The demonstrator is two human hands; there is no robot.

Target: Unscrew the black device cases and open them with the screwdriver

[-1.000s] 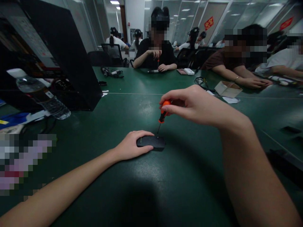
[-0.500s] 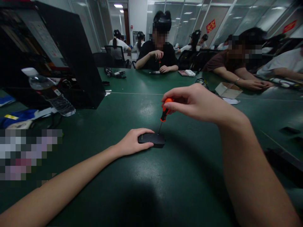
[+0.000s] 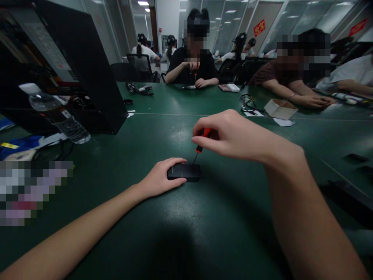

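Note:
A small black oblong box (image 3: 190, 174) lies flat on the green tabletop (image 3: 140, 229). My left hand (image 3: 160, 177) grips its left end, thumb along the near side and fingers along the far side. Above its right part, my right hand (image 3: 224, 134) is closed around the handle of a red and black screwdriver (image 3: 199, 149). The thin shaft slants down to the left, and its tip meets the top of the box near the far edge. My fingers hide much of the handle. Whether a screw sits under the tip is too small to tell.
A tall black case (image 3: 96, 77) stands at the left, with a plastic water bottle (image 3: 58, 112) tilted before it. Far right are an open carton (image 3: 279, 109) and coiled cables (image 3: 248, 104). Across the table a person (image 3: 192, 64) holds another screwdriver; a second person (image 3: 294, 74) leans on the table.
My right hand has turned and come slightly lower on the screwdriver, covering more of its handle. My left hand stays around the black box. The whole view has shifted slightly.

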